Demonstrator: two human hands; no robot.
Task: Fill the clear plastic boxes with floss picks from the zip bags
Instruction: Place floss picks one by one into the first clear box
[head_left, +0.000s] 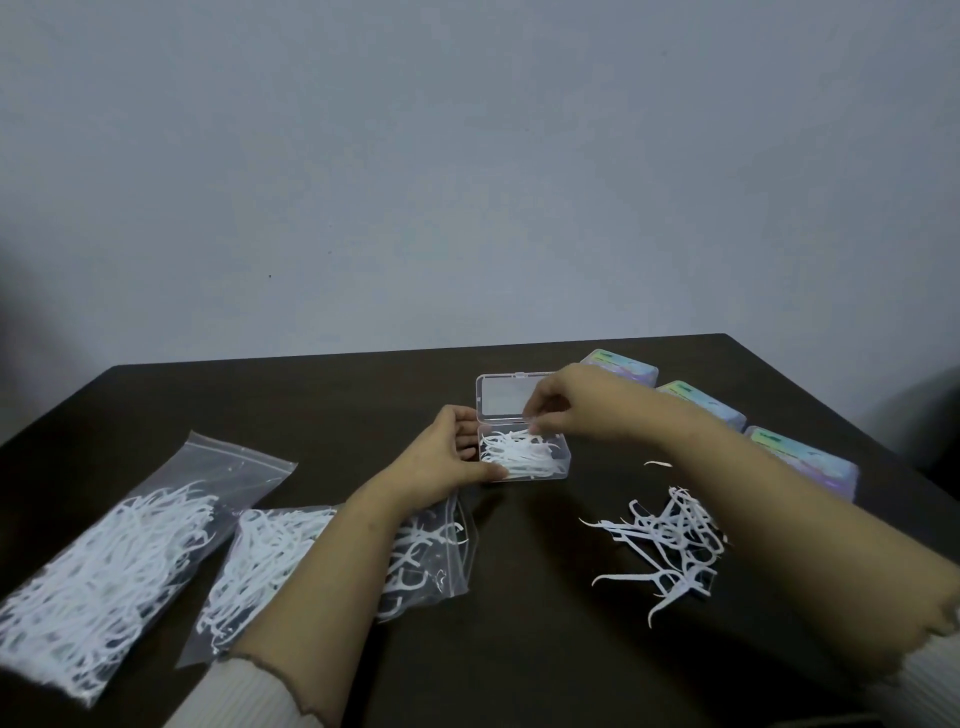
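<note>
A clear plastic box (562, 464) sits open near the middle of the dark table, its lid (506, 396) tipped back. White floss picks (517, 453) lie inside it. My left hand (447, 452) grips the box's left side. My right hand (566, 402) hovers over the box, fingertips pinched at the picks in its far part. A loose heap of floss picks (667, 540) lies on the table to the right, under my right forearm. Two zip bags of picks lie at the left: one (119, 551) far left, the other (270, 566) partly hidden by my left forearm.
Three closed boxes with iridescent labels stand in a row at the back right (626, 371), (701, 402), (802, 460). A single stray pick (657, 463) lies right of the open box. The table's far edge (311, 358) meets a plain wall.
</note>
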